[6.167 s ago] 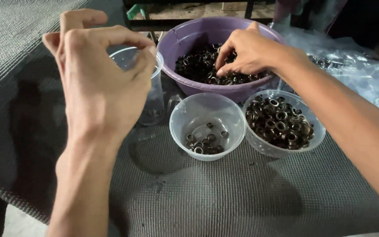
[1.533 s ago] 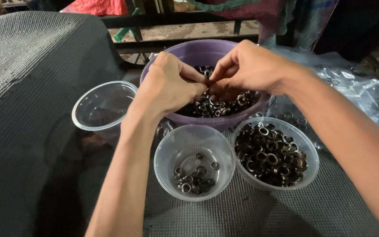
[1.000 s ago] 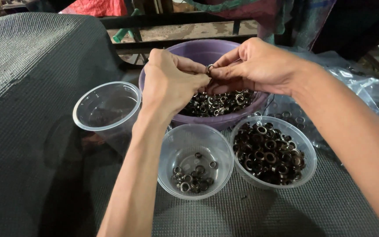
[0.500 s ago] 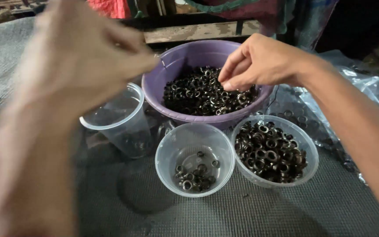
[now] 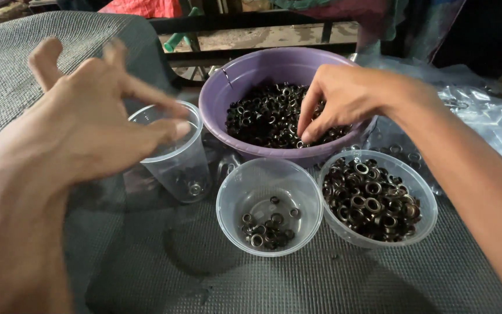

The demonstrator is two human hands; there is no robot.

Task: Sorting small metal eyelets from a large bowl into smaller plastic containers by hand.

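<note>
Half a second before, the left hand (image 5: 97,131) was a raised blur near the lens; it had since come lower and sat over the clear plastic cup (image 5: 175,157), fingers spread wide, holding nothing visible, still motion-blurred. One small ring lay at the cup's bottom. The right hand (image 5: 344,96) had dropped from above the heap down into the purple basin (image 5: 228,96), fingertips pinched narrow among the dark metal eyelets (image 5: 262,113); whether one was gripped could not be told.

Containers: purple round basin at the back centre, full of eyelets. Clear round tub (image 5: 230,203) in front of it, a few eyelets at its bottom. Second clear round tub (image 5: 425,200) just right of that, touching it, filled nearly to the rim. Crumpled clear plastic bag (image 5: 483,122) at far right behind the right forearm, with some loose rings on it. No labels readable.

All stood on a grey mesh-covered counter (image 5: 321,285). The eyelets lay under the right hand, well apart from the left hand.
</note>
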